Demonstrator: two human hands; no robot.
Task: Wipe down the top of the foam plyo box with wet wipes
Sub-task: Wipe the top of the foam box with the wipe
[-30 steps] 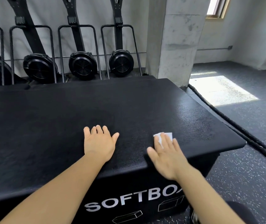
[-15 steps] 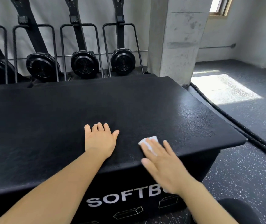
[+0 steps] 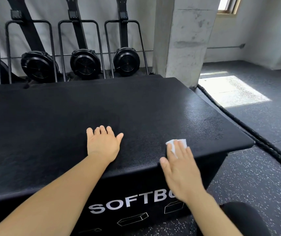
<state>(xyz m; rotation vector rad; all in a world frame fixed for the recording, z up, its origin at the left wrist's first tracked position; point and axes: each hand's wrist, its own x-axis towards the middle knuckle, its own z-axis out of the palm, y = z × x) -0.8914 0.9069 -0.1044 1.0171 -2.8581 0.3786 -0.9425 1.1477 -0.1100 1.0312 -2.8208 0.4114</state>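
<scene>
STEP: wiping near-right corner | wet wipe: on foam plyo box top, under right hand, fingers straight, pressing it flat | left hand: flat, fingers straight, farther from wipe | wipe axis: visible part runs left-right, along front edge; most of top lies beyond and left

Black rowing machines stand upright in a row against a pale wall, beside a bare concrete column. A small high window at the upper right casts a bright patch of sunlight onto the dark speckled rubber floor. A thick black rope lies across that floor.
</scene>
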